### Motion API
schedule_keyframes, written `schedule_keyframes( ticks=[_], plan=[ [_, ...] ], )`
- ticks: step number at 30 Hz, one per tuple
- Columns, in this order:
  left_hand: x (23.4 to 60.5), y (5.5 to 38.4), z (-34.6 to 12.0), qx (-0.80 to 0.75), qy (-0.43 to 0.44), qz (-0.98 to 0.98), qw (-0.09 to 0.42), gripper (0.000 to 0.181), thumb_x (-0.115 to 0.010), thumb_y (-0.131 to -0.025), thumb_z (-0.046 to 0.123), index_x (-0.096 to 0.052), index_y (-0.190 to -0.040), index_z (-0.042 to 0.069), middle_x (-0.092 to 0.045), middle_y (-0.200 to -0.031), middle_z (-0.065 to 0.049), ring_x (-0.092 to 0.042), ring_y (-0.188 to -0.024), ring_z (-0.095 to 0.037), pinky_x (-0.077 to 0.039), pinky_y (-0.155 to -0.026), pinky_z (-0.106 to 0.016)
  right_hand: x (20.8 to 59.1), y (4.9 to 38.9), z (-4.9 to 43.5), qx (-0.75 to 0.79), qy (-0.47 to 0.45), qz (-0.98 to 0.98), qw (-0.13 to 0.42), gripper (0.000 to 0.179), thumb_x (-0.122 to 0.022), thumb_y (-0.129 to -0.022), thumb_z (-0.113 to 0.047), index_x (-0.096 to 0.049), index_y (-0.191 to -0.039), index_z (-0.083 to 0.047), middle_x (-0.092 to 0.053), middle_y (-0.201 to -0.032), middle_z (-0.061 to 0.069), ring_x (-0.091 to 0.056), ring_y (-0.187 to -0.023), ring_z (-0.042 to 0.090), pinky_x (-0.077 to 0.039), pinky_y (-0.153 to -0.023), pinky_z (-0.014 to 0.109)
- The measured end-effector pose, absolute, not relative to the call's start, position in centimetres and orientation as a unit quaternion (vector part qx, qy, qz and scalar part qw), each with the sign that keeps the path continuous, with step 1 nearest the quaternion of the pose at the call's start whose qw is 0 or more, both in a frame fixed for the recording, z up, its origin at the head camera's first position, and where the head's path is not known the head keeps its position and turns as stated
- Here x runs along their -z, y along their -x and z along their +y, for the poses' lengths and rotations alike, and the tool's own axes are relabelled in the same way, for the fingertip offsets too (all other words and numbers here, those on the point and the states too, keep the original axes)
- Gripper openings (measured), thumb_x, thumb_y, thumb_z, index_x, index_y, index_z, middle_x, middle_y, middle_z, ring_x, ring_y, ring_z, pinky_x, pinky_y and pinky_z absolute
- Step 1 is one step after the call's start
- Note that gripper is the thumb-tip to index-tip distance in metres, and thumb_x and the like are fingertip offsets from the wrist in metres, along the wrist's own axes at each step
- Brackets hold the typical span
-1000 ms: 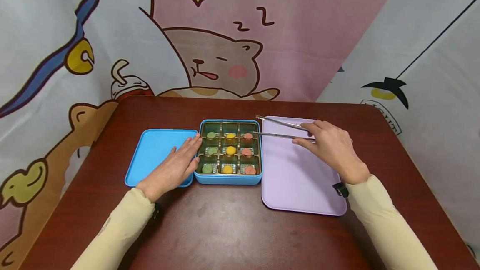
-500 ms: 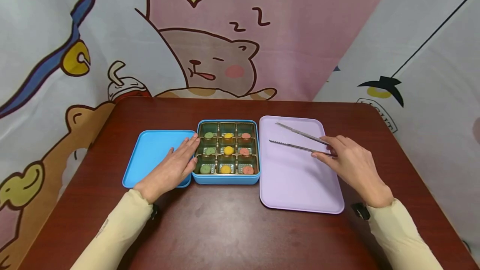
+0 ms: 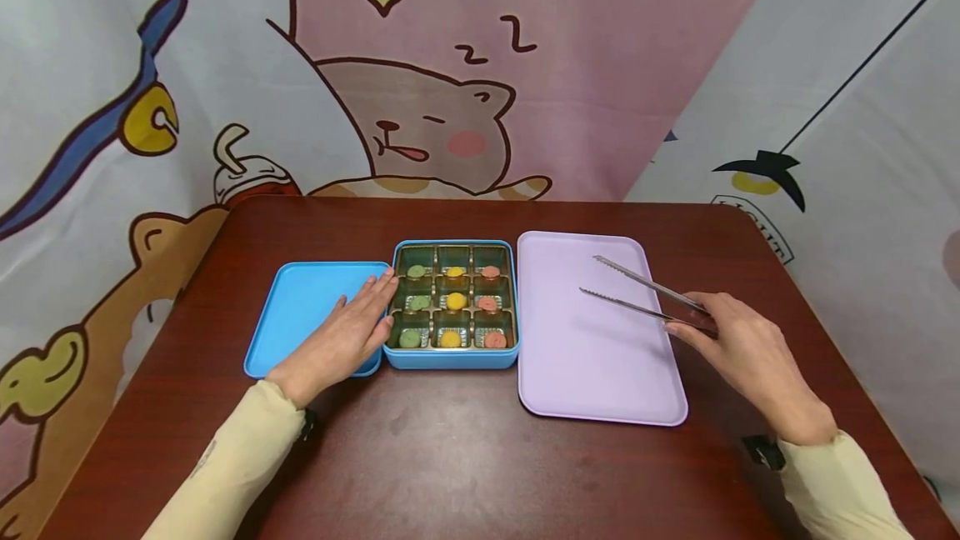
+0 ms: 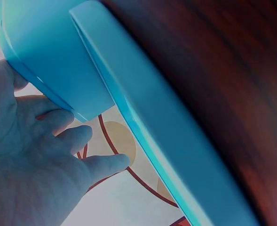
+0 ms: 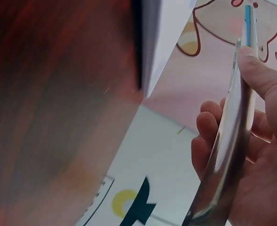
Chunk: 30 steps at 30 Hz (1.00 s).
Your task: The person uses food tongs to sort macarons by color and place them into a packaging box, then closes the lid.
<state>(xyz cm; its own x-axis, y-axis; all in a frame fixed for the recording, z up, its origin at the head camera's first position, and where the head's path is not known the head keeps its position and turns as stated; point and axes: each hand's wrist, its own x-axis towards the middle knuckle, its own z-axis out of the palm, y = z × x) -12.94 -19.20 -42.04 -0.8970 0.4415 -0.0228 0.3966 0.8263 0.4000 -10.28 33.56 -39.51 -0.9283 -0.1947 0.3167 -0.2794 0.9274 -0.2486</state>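
Observation:
Metal tongs with serrated tips are held in my right hand, their two arms spread over the lilac tray and nothing between the tips. The right wrist view shows the thumb and fingers on either side of the tongs. My left hand, fingers extended, touches the left side of a blue box; in the left wrist view its fingertips meet the box wall. Inside the box, a gold divided insert holds small round pieces: green, yellow and pink, one per compartment.
Left of the box lies a blue lid, partly under my left hand and forearm in the head view. All stand on a dark reddish-brown table. Behind it hangs a cartoon-printed cloth.
My right hand has drawn the tongs back from the box's right edge, rightward and nearer to me over the tray. The left hand stays at the box.

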Motion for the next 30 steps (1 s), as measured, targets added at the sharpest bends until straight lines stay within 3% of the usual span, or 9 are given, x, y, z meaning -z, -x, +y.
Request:
schedule_keyframes(
  ticks=[9,22,30],
  plan=[
    [42.2,13.0,-19.3,-0.199,-0.223,0.952,0.055,0.063,-0.045,-0.112,0.029,-0.02,-0.166,0.007,-0.013,-0.173,-0.009,-0.016,-0.157,-0.038,-0.019,-0.117,-0.072,40.4,9.3,37.2,-0.155,-0.068,-0.979,0.112,0.06,-0.09,-0.082,-0.027,-0.062,-0.124,0.005,-0.067,-0.101,0.024,-0.06,-0.077,0.033,-0.052,-0.065,0.06],
    [42.0,12.9,-19.2,-0.193,-0.222,0.954,0.057,0.064,-0.046,-0.112,0.029,-0.02,-0.166,0.006,-0.013,-0.173,-0.01,-0.016,-0.157,-0.038,-0.019,-0.117,-0.072,41.4,8.6,42.6,-0.165,-0.007,-0.985,0.043,0.067,-0.081,-0.09,-0.043,-0.059,-0.127,0.009,-0.06,-0.118,0.035,-0.059,-0.097,0.048,-0.046,-0.078,0.07],
    [42.0,12.9,-19.2,-0.191,-0.221,0.954,0.06,0.064,-0.046,-0.112,0.028,-0.02,-0.166,0.006,-0.012,-0.173,-0.01,-0.016,-0.157,-0.038,-0.019,-0.117,-0.072,41.8,8.2,45.2,-0.152,0.02,-0.988,0.014,0.071,-0.081,-0.089,-0.046,-0.059,-0.124,0.013,-0.058,-0.116,0.037,-0.057,-0.097,0.052,-0.045,-0.077,0.071]
  ],
)
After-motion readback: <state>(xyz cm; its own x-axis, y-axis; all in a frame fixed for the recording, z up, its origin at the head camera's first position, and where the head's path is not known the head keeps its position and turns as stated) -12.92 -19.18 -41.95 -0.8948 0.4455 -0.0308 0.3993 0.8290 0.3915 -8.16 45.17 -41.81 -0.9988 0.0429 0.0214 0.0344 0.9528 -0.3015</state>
